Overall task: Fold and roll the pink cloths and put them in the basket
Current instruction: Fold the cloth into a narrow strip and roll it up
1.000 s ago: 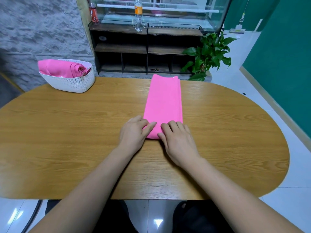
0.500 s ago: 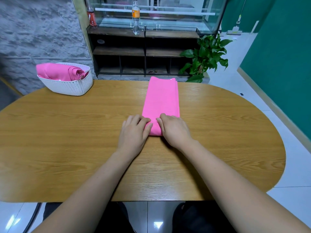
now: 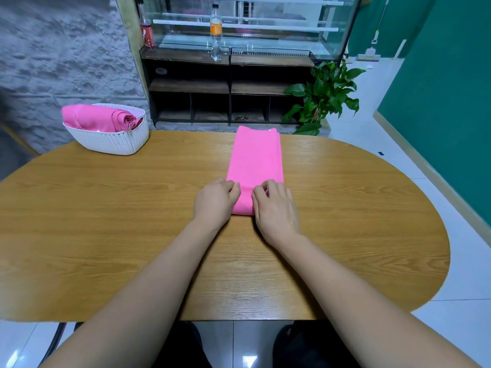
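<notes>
The 2 bare arms reach forward and come close together. The left hand (image 3: 215,201) and the right hand (image 3: 276,208) lie palm down, side by side, with fingers curled over the near end of the pink cloth (image 3: 255,160).

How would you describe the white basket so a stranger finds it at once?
Start at the oval wooden table. On its far left edge stands the white basket. It is the only container there, with a rolled pink cloth inside.
</notes>
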Action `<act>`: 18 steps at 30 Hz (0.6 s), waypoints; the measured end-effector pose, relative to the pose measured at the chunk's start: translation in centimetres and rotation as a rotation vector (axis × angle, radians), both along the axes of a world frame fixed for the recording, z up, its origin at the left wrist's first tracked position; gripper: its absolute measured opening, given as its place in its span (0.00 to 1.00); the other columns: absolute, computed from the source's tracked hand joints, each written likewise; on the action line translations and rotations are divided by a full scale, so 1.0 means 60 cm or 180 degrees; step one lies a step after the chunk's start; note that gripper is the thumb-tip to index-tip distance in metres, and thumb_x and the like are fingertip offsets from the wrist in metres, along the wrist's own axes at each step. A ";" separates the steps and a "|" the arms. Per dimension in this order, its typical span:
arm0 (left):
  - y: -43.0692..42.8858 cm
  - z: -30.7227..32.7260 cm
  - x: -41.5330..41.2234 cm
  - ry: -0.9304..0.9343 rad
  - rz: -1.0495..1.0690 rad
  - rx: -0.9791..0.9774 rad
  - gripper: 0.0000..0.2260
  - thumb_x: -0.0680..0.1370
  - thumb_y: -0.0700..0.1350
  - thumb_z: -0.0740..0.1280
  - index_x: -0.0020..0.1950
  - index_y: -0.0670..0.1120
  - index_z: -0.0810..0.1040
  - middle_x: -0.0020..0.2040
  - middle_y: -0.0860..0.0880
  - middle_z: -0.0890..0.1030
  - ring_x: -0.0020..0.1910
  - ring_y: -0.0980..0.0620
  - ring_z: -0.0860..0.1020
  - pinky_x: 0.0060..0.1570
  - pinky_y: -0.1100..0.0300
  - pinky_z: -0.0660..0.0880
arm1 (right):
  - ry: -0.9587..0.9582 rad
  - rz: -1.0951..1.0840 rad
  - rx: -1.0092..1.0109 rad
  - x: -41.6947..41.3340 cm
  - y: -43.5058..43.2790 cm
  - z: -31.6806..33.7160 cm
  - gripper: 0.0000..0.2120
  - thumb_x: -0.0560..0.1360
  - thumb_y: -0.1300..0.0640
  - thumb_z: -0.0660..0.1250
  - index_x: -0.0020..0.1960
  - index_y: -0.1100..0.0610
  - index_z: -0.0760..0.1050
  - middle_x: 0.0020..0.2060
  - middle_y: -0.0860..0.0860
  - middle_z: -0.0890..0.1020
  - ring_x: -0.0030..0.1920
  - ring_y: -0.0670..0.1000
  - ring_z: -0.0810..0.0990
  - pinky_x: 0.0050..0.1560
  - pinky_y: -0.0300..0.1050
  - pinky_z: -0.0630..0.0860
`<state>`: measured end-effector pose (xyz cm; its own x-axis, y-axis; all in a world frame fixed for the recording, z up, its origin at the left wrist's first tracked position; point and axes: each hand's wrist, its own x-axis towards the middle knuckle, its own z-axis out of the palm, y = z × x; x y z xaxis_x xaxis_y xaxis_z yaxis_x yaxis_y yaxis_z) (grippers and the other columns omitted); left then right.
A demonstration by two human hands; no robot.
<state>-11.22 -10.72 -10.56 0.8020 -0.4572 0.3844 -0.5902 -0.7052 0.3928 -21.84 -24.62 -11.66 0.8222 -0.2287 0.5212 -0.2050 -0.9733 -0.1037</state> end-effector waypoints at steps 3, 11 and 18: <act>0.002 -0.002 0.005 0.0160 0.0052 0.0117 0.21 0.85 0.56 0.60 0.41 0.45 0.81 0.41 0.40 0.83 0.42 0.34 0.80 0.39 0.49 0.69 | 0.0027 0.0012 -0.0045 -0.022 0.007 0.001 0.15 0.87 0.48 0.56 0.53 0.55 0.78 0.49 0.55 0.78 0.49 0.59 0.74 0.51 0.57 0.71; 0.042 0.006 -0.045 0.0651 0.0095 0.0291 0.21 0.83 0.58 0.62 0.42 0.44 0.82 0.41 0.37 0.83 0.45 0.34 0.80 0.41 0.49 0.72 | 0.0137 -0.0043 -0.0366 -0.049 0.034 0.007 0.17 0.87 0.46 0.58 0.46 0.53 0.78 0.38 0.55 0.80 0.40 0.61 0.77 0.44 0.57 0.69; 0.085 -0.034 -0.109 -0.0195 -0.0254 0.0049 0.19 0.85 0.55 0.55 0.47 0.49 0.80 0.45 0.48 0.80 0.45 0.40 0.78 0.45 0.47 0.74 | 0.0213 -0.0111 -0.0198 -0.077 0.055 0.003 0.17 0.85 0.48 0.59 0.43 0.53 0.78 0.32 0.55 0.81 0.33 0.61 0.80 0.37 0.54 0.73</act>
